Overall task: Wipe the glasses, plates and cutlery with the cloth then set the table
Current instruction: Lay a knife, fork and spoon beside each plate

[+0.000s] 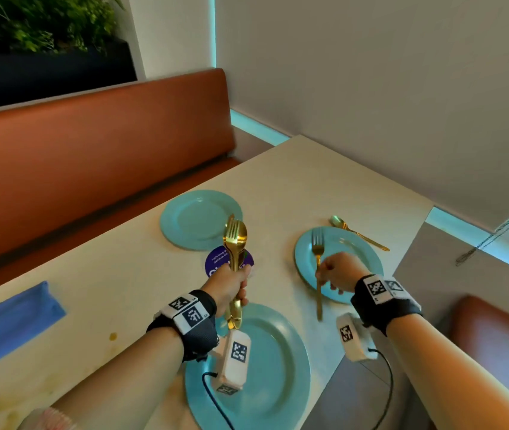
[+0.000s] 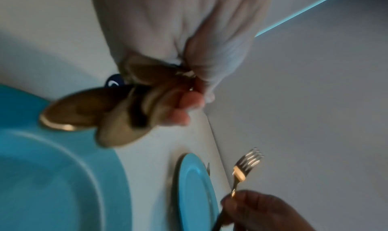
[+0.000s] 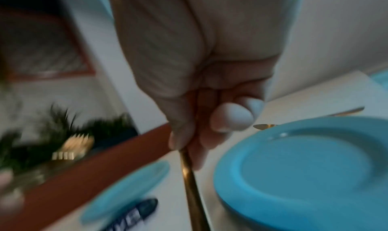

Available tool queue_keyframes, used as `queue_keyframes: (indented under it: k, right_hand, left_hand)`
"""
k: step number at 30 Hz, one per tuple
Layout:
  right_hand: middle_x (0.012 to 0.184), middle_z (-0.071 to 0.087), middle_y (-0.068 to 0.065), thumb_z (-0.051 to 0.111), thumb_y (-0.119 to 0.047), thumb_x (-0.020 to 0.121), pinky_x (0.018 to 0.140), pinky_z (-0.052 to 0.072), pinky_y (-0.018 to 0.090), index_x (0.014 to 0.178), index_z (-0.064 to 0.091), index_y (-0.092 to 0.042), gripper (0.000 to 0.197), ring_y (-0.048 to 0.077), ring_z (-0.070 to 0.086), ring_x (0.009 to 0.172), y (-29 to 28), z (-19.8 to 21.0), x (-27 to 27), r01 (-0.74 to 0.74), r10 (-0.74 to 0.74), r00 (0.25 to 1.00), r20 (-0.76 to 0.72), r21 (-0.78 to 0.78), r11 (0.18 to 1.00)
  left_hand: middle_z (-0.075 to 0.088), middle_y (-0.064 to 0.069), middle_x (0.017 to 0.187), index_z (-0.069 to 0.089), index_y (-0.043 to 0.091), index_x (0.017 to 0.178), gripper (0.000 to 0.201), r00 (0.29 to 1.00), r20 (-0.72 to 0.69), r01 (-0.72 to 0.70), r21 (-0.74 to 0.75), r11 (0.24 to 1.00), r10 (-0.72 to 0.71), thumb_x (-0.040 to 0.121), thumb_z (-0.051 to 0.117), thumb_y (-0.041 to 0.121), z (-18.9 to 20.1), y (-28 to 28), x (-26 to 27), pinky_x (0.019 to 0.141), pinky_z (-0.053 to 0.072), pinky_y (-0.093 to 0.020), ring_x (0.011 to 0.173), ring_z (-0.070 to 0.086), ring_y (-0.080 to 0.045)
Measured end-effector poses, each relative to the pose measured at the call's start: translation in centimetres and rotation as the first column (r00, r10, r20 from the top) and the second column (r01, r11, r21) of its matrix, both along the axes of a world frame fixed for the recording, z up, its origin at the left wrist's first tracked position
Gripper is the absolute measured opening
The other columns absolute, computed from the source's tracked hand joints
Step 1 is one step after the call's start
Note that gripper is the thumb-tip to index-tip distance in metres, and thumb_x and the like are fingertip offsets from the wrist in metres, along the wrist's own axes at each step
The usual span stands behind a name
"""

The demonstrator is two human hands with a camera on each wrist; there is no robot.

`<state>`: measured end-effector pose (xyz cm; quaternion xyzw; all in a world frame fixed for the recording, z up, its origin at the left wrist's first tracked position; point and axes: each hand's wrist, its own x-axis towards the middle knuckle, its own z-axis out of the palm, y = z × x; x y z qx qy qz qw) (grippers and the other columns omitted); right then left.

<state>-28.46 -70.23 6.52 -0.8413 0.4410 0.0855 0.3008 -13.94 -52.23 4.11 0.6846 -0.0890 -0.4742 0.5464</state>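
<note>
The left hand [image 2: 168, 55] grips a blurred bundle of gold cutlery [image 2: 100, 116] above the rim of a large blue plate [image 2: 52, 184]. Lower right, the right hand [image 2: 262, 213] pinches a gold fork [image 2: 245, 166], tines up, beside a second blue plate [image 2: 195, 193] on the pale bench [image 2: 151, 168].

Head view is bright and evenly lit, with cyan strip light [image 1: 256, 125] glowing along the wall base; edges bow from wide-angle distortion. Both wrist views are dimmer and motion-blurred, the cutlery bundle [image 2: 100, 116] smeared out of focus.
</note>
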Motion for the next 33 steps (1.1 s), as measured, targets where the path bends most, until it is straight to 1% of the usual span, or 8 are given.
queue_keyframes:
  k: [2,3,6,11,16,18,24,33]
  right_hand:
    - [0.1,0.069,0.006,0.055,-0.018,0.089,0.068,0.047,0.023,0.099,0.07,-0.008,0.022,0.02,0.063,0.088,0.9,-1.3,-0.4,-0.221,0.181,0.937,-0.299,-0.109,0.969]
    - [0.108,0.068,0.006,0.055,-0.021,0.089,0.076,0.048,0.025,0.104,0.069,-0.008,0.025,0.021,0.062,0.096,1.3,-2.1,-0.4,-0.284,0.217,0.895,-0.391,-0.123,0.951]
    - [0.11,0.068,0.009,0.062,-0.027,0.086,0.082,0.049,0.028,0.105,0.068,-0.006,0.029,0.021,0.062,0.093,1.6,-4.5,-0.1,-0.304,0.213,0.851,-0.48,-0.12,0.945]
    - [0.111,0.066,0.009,0.066,-0.021,0.084,0.082,0.05,0.03,0.112,0.064,-0.007,0.032,0.026,0.064,0.101,2.1,-6.1,1.3,-0.304,0.193,0.846,-0.497,-0.151,0.941]
    - [0.115,0.063,0.01,0.041,-0.011,0.094,0.085,0.049,0.031,0.115,0.06,-0.005,0.029,0.028,0.062,0.104,2.0,-6.8,1.8,-0.354,0.192,0.85,-0.491,-0.262,0.898]
    - [0.116,0.063,0.01,0.038,-0.01,0.095,0.086,0.048,0.031,0.116,0.06,-0.006,0.03,0.027,0.062,0.106,2.0,-6.9,1.8,-0.384,0.197,0.841,-0.503,-0.299,0.874]
    - [0.113,0.064,0.007,0.039,-0.009,0.094,0.086,0.05,0.031,0.115,0.06,-0.009,0.03,0.026,0.063,0.104,2.2,-7.4,1.7,-0.426,0.194,0.831,-0.522,-0.371,0.826]
    - [0.11,0.065,0.009,0.04,-0.009,0.094,0.083,0.05,0.03,0.11,0.061,-0.007,0.027,0.025,0.064,0.101,2.3,-7.4,1.8,-0.327,0.132,0.879,-0.457,-0.378,0.866]
  left_hand:
    - [0.034,-0.001,0.061,0.038,0.013,0.077,0.025,1.0,0.019,0.014,0.013,1.0,-0.014,0.099,0.046,0.022,-0.4,1.1,0.3,0.042,0.037,-0.025,0.046,0.034,-0.011]
    - [0.033,-0.001,0.06,0.037,0.013,0.075,0.026,1.0,0.011,0.021,0.013,1.0,-0.022,0.099,0.044,0.021,-0.5,1.6,0.3,0.043,0.036,-0.024,0.043,0.033,-0.011]
    - [0.031,-0.002,0.057,0.039,0.014,0.066,0.029,0.997,-0.07,0.011,0.003,1.0,-0.011,0.095,0.039,0.013,-0.7,2.6,0.6,0.042,0.032,-0.022,0.037,0.03,-0.01]
    - [0.034,-0.004,0.056,0.041,0.012,0.066,0.026,0.992,-0.126,-0.005,-0.016,1.0,0.003,0.091,0.036,0.007,-1.0,3.3,1.0,0.043,0.031,-0.023,0.036,0.031,-0.011]
    - [0.041,-0.002,0.06,0.039,0.01,0.083,0.013,0.991,-0.133,-0.02,-0.045,0.999,0.014,0.095,0.043,0.006,-1.7,3.6,1.6,0.041,0.036,-0.022,0.038,0.037,-0.009]
    - [0.042,-0.003,0.062,0.038,0.01,0.086,0.011,0.992,-0.125,-0.017,-0.044,0.999,0.012,0.096,0.042,0.006,-1.9,3.6,1.9,0.042,0.037,-0.023,0.039,0.038,-0.01]
    - [0.042,-0.004,0.063,0.039,0.01,0.09,0.008,0.992,-0.121,-0.04,-0.044,0.998,0.035,0.096,0.042,0.005,-2.1,3.2,2.1,0.041,0.038,-0.022,0.041,0.039,-0.011]
    - [0.042,-0.004,0.064,0.039,0.009,0.099,0.003,0.991,-0.129,-0.032,-0.037,0.999,0.027,0.098,0.041,0.007,-2.3,2.9,2.1,0.042,0.039,-0.022,0.042,0.038,-0.011]
